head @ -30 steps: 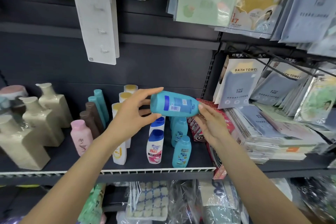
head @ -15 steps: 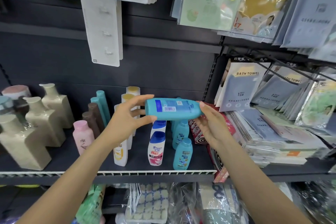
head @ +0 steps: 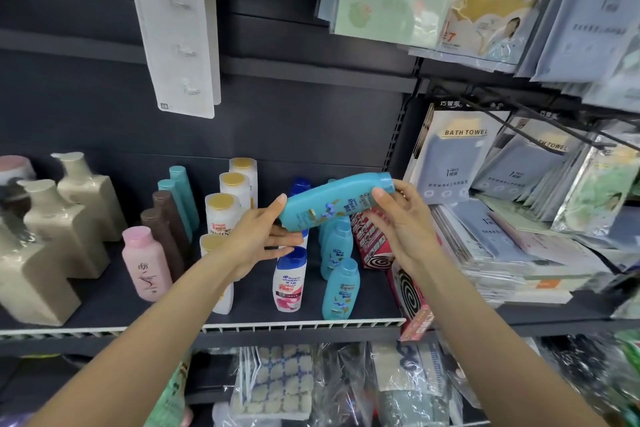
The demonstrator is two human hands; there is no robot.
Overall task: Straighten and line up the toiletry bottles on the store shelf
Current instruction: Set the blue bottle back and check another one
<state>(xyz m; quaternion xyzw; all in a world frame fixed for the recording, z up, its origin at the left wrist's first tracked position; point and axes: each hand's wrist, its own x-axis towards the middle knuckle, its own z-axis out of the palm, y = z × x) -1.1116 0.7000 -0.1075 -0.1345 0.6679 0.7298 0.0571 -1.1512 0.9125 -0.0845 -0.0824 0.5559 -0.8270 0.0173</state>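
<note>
A turquoise bottle [head: 334, 201] lies sideways in the air above the shelf [head: 298, 325], its cap pointing right and its printed front facing me. My left hand [head: 258, 237] grips its base end. My right hand [head: 398, 218] holds the cap end with thumb and fingers curled round it. Below stand a row of matching turquoise bottles [head: 341, 289], a white bottle with a blue cap [head: 290, 282], white bottles with gold caps [head: 223, 213], brown bottles [head: 162, 236], slim teal bottles [head: 181, 194] and a pink bottle [head: 145, 263].
Beige pump-style bottles [head: 45, 239] fill the shelf's left end. Red boxes with a spiral print [head: 391, 263] lean at the right edge. Stacked bath towel packs [head: 491, 218] lie to the right. White hook cards [head: 176, 31] hang above; bagged goods sit below.
The held bottle has been turned about its length: the barcode side faced me before, the printed front does now. Its cap end has risen to the right.
</note>
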